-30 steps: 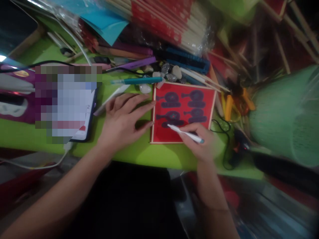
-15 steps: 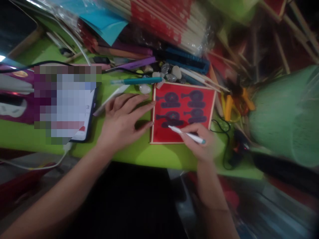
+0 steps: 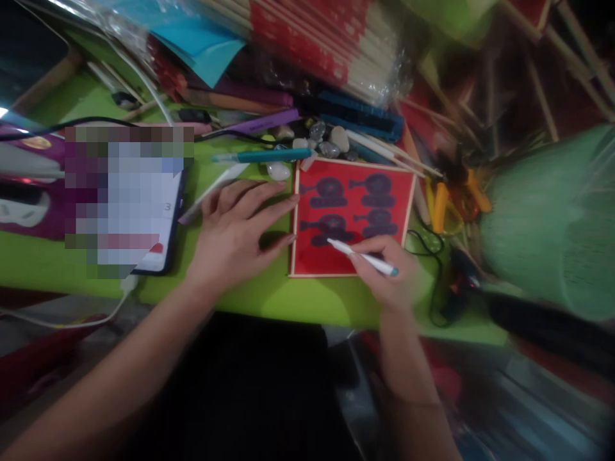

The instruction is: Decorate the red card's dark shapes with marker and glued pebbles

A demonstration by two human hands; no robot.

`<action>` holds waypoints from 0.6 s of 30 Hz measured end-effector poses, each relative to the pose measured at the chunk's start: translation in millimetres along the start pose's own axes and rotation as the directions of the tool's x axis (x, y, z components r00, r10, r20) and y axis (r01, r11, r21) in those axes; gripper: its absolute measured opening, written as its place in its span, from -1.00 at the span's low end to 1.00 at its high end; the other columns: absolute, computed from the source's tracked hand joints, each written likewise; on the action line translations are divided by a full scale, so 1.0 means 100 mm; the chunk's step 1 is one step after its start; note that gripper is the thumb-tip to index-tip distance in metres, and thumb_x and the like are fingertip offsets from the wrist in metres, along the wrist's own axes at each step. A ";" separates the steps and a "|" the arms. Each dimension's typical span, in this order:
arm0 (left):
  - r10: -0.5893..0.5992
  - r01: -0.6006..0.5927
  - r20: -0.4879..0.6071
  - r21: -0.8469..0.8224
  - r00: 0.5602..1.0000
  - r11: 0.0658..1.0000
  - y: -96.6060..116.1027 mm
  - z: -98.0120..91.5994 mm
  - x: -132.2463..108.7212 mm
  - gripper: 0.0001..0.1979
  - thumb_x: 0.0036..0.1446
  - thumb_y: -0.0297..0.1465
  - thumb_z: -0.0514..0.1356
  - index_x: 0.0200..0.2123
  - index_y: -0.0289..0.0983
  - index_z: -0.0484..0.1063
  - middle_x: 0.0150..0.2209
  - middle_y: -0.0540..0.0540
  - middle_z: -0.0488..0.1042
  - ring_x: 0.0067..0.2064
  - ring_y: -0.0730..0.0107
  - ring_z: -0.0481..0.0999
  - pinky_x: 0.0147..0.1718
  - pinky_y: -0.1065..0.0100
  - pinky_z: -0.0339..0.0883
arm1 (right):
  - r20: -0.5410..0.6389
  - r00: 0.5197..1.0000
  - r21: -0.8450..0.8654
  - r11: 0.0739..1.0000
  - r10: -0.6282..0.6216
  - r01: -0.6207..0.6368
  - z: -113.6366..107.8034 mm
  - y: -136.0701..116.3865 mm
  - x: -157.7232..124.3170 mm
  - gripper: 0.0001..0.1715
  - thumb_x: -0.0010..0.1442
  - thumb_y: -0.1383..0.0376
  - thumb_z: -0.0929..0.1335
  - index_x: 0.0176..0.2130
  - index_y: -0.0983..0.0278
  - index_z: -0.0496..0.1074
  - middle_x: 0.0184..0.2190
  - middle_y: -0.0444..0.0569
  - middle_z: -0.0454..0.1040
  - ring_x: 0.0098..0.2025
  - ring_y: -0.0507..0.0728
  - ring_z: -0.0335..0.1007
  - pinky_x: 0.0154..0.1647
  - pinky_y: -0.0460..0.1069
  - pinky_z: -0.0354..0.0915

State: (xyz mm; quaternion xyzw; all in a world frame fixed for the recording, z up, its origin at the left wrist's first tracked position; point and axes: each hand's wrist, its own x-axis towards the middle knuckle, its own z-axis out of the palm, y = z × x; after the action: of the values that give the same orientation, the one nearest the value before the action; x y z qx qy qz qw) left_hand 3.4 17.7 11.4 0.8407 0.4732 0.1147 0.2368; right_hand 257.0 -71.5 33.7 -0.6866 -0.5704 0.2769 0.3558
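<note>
While right hand (image 3: 384, 276) pinches white pen (image 3: 364, 258), tip sits on lower-left dark motif of red board (image 3: 307, 256), near front edge of green table (image 3: 269, 298). Left hand (image 3: 235, 232) flat, fingers spread, touching board's left edge. Best: short light strokes, board braced. Back edge cluttered: pebbles (image 3: 331, 144), teal pen (image 3: 262, 155), stick bundles (image 3: 336, 45). Room dim.

Phone (image 3: 166, 218) screen hidden behind pixelation, green basket (image 3: 552, 224) cut off at the right edge — blurred, white pen (image 3: 362, 257) middle hidden in the right hand (image 3: 389, 275) grip
</note>
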 end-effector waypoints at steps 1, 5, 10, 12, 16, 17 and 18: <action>0.005 -0.005 -0.001 0.006 1.000 1.000 0.00 0.00 0.00 -0.55 0.43 -0.10 0.14 0.33 0.09 0.41 0.40 0.05 0.40 0.42 -0.17 0.32 0.36 -0.29 0.18 | 0.000 1.000 0.007 1.000 -0.003 0.003 0.00 0.00 0.00 -0.92 0.21 0.25 0.48 -0.31 0.20 0.62 -0.49 -0.16 0.58 -0.57 -0.01 0.30 -0.57 -0.07 0.24; 0.024 -0.023 -0.027 0.009 0.999 1.000 0.00 0.01 0.00 -0.52 0.41 -0.11 0.17 0.35 0.10 0.39 0.39 -0.01 0.42 0.41 -0.17 0.33 0.34 -0.29 0.19 | 0.022 1.000 0.005 1.000 0.002 -0.002 -0.01 0.02 -0.01 -0.90 0.20 0.24 0.47 -0.32 0.20 0.61 -0.51 -0.15 0.57 -0.57 0.01 0.31 -0.57 -0.05 0.25; -0.005 0.005 -0.007 -0.052 1.000 0.999 0.00 0.01 0.00 -0.46 0.37 -0.13 0.23 0.38 0.17 0.35 0.39 -0.03 0.40 0.43 -0.21 0.29 0.36 -0.30 0.14 | 0.051 0.998 0.011 0.999 0.029 -0.030 -0.02 0.00 -0.01 -0.91 0.21 0.25 0.46 -0.31 0.20 0.61 -0.47 -0.14 0.59 -0.53 0.04 0.38 -0.54 -0.05 0.27; -0.003 0.003 -0.007 -0.042 1.000 0.999 0.00 0.01 0.00 -0.49 0.38 -0.12 0.21 0.37 0.16 0.36 0.39 -0.01 0.41 0.42 -0.20 0.30 0.36 -0.29 0.16 | 0.058 0.998 0.024 1.000 0.010 -0.011 -0.03 0.01 -0.01 -0.92 0.21 0.25 0.46 -0.31 0.20 0.61 -0.48 -0.14 0.59 -0.54 0.03 0.37 -0.54 -0.05 0.27; 0.007 -0.007 -0.009 -0.017 1.000 1.000 0.00 0.01 0.00 -0.51 0.41 -0.11 0.17 0.36 0.13 0.37 0.39 0.02 0.41 0.42 -0.17 0.31 0.36 -0.28 0.17 | 0.051 0.998 0.040 0.999 -0.028 0.026 -0.02 0.03 0.00 -0.93 0.21 0.27 0.47 -0.31 0.20 0.61 -0.48 -0.15 0.59 -0.54 0.02 0.36 -0.55 -0.06 0.25; 0.004 -0.004 -0.010 -0.022 1.000 1.000 0.00 0.01 0.00 -0.51 0.40 -0.11 0.18 0.36 0.14 0.37 0.39 0.01 0.41 0.42 -0.17 0.31 0.36 -0.28 0.16 | 0.048 0.998 0.035 0.999 -0.026 0.024 -0.02 0.03 0.00 -0.93 0.22 0.26 0.47 -0.31 0.20 0.61 -0.48 -0.15 0.59 -0.54 0.02 0.36 -0.56 -0.06 0.24; 0.000 0.000 -0.009 -0.030 1.000 1.000 0.00 0.01 0.00 -0.50 0.39 -0.11 0.19 0.36 0.16 0.36 0.39 0.00 0.41 0.42 -0.17 0.30 0.36 -0.28 0.16 | 0.044 0.999 0.027 1.000 -0.017 0.016 -0.01 0.03 0.00 -0.91 0.22 0.25 0.47 -0.31 0.20 0.61 -0.49 -0.15 0.58 -0.54 0.02 0.36 -0.57 -0.06 0.23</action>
State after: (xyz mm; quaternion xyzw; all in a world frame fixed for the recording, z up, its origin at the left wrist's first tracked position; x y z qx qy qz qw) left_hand 3.5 17.3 10.2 0.8366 0.4724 0.1258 0.2472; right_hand 259.9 -72.5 32.1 -0.6708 -0.5801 0.2963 0.3544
